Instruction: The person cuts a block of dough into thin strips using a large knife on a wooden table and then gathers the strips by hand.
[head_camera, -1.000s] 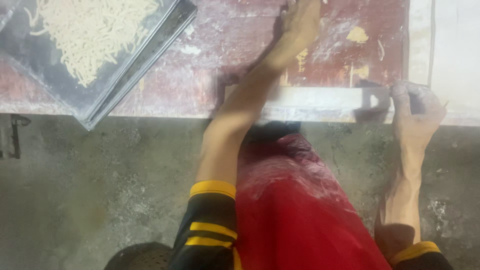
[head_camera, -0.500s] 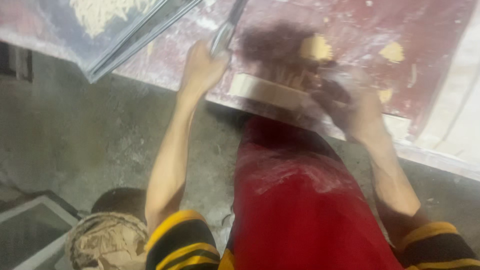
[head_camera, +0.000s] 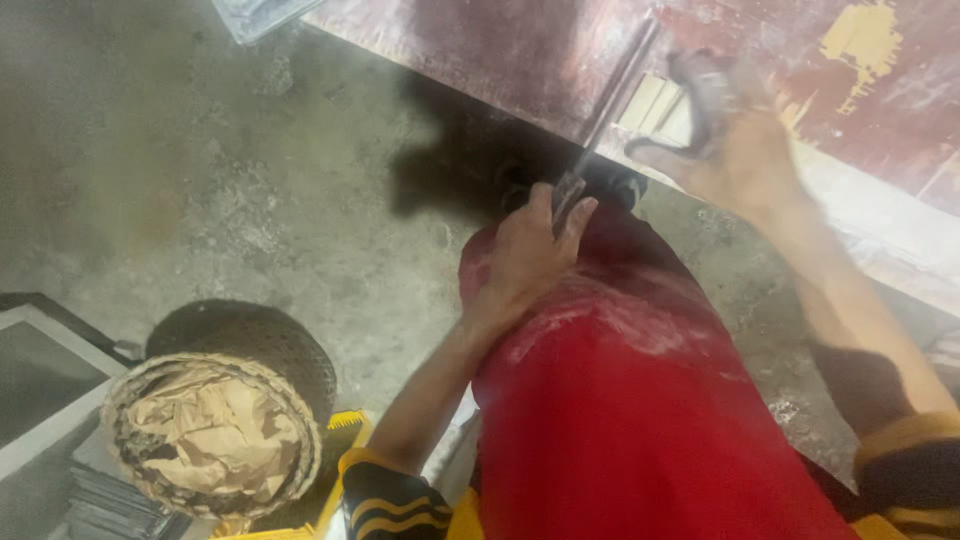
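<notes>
Two hands work apart: our left hand clamps a long metal blade by its end for leverage, our blurred right hand spreads open at the table edge.

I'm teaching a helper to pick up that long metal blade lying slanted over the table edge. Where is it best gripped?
Probably at its lower end, coming from below the table edge. The long blade slopes down off the red table, and the left hand already has its grip there; the blurred right hand is beside it.

Single head view, steeply downward, close, perhaps tilted, somewhat blurred.
</notes>
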